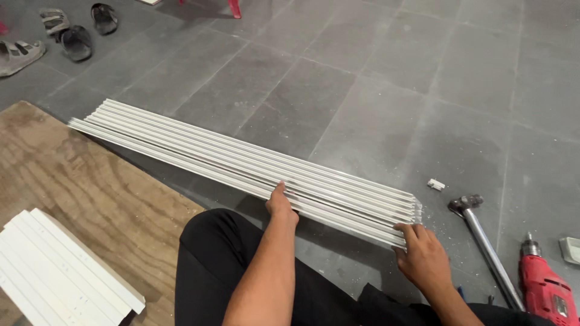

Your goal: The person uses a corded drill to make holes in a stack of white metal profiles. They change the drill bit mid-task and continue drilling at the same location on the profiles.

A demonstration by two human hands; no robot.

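Black-trousered knees [241, 271] fill the bottom of the head view, and both bare forearms reach out over them to a long bundle of white plastic channel strips [241, 163] lying flat on the grey tiled floor [374, 90]. Left hand [281, 204] rests on the near edge of the bundle about midway along the stretch in view, fingers curled over the nearest strips; right hand [423, 256] sits at the bundle's cut end, fingertips pressed against the nearest strip ends, fingers bent but not closed around anything. Strips run away from the hands toward the upper left, where their far ends overlap the corner of a worn plywood board [78, 187]. On that board, left of the left hand and well apart from it, lies a second, shorter stack of white strips [54, 271]. Beyond the right hand sit a small white clip [435, 185], a hammer with a metal handle [483, 241], a red power drill [544, 287] and, at the frame's edge, a pale block [571, 249]. Sandals [72, 36] lie far off, beyond the left hand.
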